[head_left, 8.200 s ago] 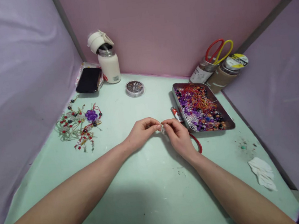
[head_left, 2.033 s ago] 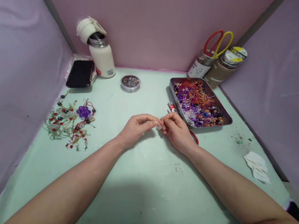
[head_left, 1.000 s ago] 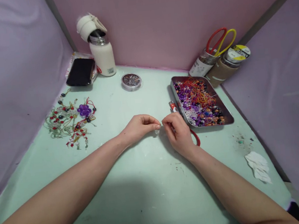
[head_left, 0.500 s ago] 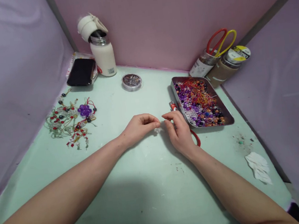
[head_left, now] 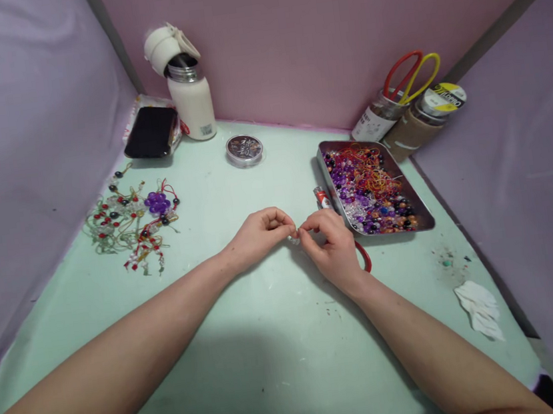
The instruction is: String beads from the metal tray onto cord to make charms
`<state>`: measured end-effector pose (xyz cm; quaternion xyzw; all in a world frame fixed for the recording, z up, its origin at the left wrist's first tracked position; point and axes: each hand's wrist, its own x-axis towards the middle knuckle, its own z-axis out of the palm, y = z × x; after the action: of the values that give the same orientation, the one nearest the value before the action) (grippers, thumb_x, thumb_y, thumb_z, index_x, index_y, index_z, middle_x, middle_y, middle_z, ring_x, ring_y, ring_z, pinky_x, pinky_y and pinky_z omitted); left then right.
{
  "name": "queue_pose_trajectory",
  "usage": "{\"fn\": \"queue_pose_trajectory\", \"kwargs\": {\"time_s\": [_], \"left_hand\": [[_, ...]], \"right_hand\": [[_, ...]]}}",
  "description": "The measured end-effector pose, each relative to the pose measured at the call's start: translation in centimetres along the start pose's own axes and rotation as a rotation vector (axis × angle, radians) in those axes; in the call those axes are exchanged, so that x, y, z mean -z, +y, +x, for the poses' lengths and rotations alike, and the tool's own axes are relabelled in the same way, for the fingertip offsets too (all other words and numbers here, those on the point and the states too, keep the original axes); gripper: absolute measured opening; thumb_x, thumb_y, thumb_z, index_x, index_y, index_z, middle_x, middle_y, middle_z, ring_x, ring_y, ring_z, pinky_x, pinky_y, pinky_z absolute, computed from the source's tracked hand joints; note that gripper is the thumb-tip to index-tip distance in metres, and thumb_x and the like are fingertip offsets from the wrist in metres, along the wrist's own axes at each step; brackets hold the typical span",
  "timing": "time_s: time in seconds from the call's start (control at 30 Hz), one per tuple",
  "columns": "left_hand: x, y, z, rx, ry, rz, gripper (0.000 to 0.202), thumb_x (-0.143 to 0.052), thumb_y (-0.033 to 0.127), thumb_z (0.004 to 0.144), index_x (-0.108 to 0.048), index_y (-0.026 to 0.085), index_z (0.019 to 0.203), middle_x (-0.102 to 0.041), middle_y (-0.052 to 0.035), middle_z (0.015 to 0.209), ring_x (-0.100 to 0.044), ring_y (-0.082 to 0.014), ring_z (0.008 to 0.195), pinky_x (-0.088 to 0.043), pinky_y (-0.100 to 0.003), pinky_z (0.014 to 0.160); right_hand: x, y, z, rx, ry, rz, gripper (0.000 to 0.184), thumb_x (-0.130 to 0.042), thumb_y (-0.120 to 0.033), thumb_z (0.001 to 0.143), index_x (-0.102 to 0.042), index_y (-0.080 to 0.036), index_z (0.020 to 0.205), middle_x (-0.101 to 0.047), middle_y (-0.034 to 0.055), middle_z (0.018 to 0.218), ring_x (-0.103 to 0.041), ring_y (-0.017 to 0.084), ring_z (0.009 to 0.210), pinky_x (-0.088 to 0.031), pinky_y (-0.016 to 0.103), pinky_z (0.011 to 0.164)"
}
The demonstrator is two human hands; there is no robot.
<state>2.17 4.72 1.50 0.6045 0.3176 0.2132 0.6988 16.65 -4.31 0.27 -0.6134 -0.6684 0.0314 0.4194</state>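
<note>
Over the middle of the table, my left hand [head_left: 264,235] pinches a small cluster of clear beads [head_left: 293,239] between thumb and forefinger. My right hand [head_left: 332,247] meets it from the right, its thumb and fingertip closed at the beads; whether a thin thread lies in that pinch is too small to see. A metal tray [head_left: 422,224] of purple, black, orange and clear beads with red and orange cords stands just beyond the right hand. Partly hidden by that hand is a red handle loop [head_left: 364,256], and a small red-and-white tube [head_left: 322,196] lies beside the tray.
Beaded cords [head_left: 128,228] with a purple bead flower [head_left: 158,203] lie at left. Behind stand a phone [head_left: 151,132], a white open bottle [head_left: 193,106] and a round spool [head_left: 244,150]. Jars [head_left: 371,121] holding red and yellow handles stand back right; a crumpled tissue [head_left: 478,310] lies right.
My right hand's thumb and forefinger have closed together and moved left to meet the clear beads. The left hand keeps its pinch, almost unmoved.
</note>
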Motion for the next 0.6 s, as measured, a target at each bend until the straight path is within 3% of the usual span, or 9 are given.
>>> {"fn": "queue_pose_trajectory", "kwargs": {"time_s": [0.3, 0.6], "left_hand": [[0.29, -0.44, 0.08, 0.048, 0.025, -0.063, 0.012, -0.068, 0.025, 0.068, -0.061, 0.015, 0.071, -0.065, -0.0008, 0.07, -0.055, -0.0101, 0.065, -0.04, -0.025, 0.064], [0.23, -0.42, 0.23, 0.078, 0.028, -0.155, 0.015, -0.072, 0.024, 0.064, -0.061, 0.014, 0.068, -0.066, -0.0018, 0.07, -0.057, -0.01, 0.065, -0.042, -0.027, 0.068]], "right_hand": [[-0.15, 0.3, -0.34, 0.176, -0.002, -0.093, 0.011, -0.058, -0.014, 0.083, -0.053, -0.022, 0.081, -0.058, 0.0022, 0.079, -0.05, 0.018, 0.076, -0.039, 0.035, 0.071], [-0.12, 0.33, -0.28, 0.211, -0.011, -0.111, 0.012, -0.056, -0.011, 0.083, -0.054, -0.023, 0.082, -0.06, 0.0028, 0.08, -0.05, 0.018, 0.075, -0.038, 0.035, 0.07]]}}
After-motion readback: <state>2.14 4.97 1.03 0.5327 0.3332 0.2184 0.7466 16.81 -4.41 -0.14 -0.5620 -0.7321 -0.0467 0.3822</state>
